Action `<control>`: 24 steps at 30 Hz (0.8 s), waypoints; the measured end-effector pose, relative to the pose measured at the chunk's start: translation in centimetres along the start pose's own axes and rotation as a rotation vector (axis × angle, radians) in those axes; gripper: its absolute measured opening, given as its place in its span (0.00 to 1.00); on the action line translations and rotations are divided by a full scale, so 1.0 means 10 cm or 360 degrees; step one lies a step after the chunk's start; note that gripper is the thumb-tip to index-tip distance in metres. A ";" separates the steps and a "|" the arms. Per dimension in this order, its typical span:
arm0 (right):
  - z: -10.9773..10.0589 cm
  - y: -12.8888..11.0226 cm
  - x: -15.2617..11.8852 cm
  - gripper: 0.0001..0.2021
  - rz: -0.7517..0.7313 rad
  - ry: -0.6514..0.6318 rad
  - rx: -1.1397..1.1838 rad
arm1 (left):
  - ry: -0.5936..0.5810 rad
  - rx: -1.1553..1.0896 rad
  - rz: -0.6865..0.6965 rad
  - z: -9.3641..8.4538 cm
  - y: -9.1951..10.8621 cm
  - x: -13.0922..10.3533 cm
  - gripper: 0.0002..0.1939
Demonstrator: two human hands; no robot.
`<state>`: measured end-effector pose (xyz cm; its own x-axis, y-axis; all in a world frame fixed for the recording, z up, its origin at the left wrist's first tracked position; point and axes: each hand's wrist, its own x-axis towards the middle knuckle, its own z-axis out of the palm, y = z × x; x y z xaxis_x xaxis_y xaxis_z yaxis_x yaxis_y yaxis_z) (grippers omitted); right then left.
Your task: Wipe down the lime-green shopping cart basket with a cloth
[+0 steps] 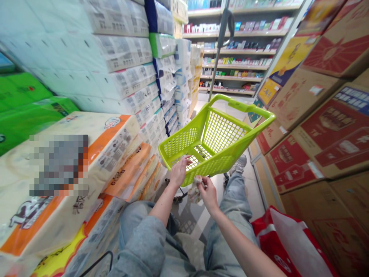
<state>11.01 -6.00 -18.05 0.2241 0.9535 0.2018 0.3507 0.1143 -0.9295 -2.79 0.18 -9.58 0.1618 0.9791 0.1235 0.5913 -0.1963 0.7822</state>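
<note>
A lime-green shopping cart basket (225, 125) stands tilted in front of my knees, with nothing visible inside it. My left hand (179, 171) is over the basket's near left rim, its fingers apart and reaching just over the edge, holding nothing. Just outside the near side of the basket, my right hand (206, 190) pinches a crumpled, pale patterned cloth (195, 194) between thumb and fingers. The cloth hangs down beside the cart.
Stacked tissue packs (123, 54) rise on the left, with an orange-and-cream pack (98, 161) nearby. Red-and-brown cartons (325, 123) line the right. A red-and-white bag (279, 246) sits at lower right. Product shelves (239, 34) stand behind a grey pole (216, 61).
</note>
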 end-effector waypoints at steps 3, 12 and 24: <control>0.13 -0.01 0.05 0.10 0.0006 0.0059 -0.0018 | 0.0008 -0.0096 0.0018 0.01 -0.01 0.00 0.27; 0.19 -0.08 -0.02 0.08 -0.0199 -0.0111 -0.0113 | -0.0033 0.0035 0.0001 0.01 -0.01 0.01 0.27; 0.07 0.56 0.45 0.16 0.0509 0.0527 0.0122 | -0.0282 0.0768 -0.0060 0.06 0.00 0.05 0.31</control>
<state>13.33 -0.91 -22.59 0.5926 0.8052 -0.0227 0.1510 -0.1388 -0.9787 -2.20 0.65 -9.91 0.2401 0.9700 -0.0374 0.8896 -0.2044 0.4083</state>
